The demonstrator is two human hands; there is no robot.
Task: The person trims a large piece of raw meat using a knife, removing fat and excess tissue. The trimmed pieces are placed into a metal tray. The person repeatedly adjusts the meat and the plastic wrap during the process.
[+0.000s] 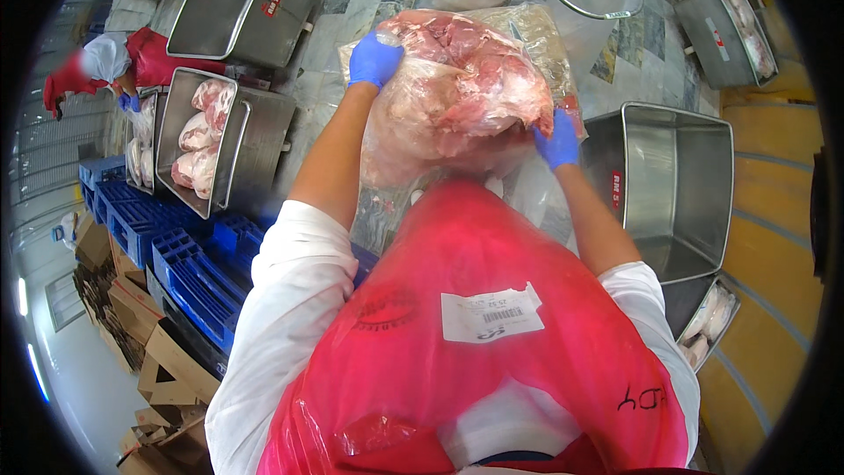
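Observation:
A big block of raw pink meat [470, 70], partly wrapped in clear plastic film [397, 136], is in front of my body. My left hand [376, 60], in a blue glove, grips its far left edge, fingers closed over meat and film. Lower on the opposite side, my blue-gloved right hand [557, 139] is closed on the right edge; its fingertips are partly hidden by the meat. Behind the block, more film-covered material [532, 25] shows along its far side. I cannot tell whether the block rests on something.
Steel bins stand around me: one at the far left [200, 13], one with meat pieces [222, 178], one on the right [703, 202]. Clear-lined round containers [580, 22] stand ahead. Blue pallets [189, 268] and cardboard boxes [180, 361] lie left. A co-worker [158, 60] bends nearby.

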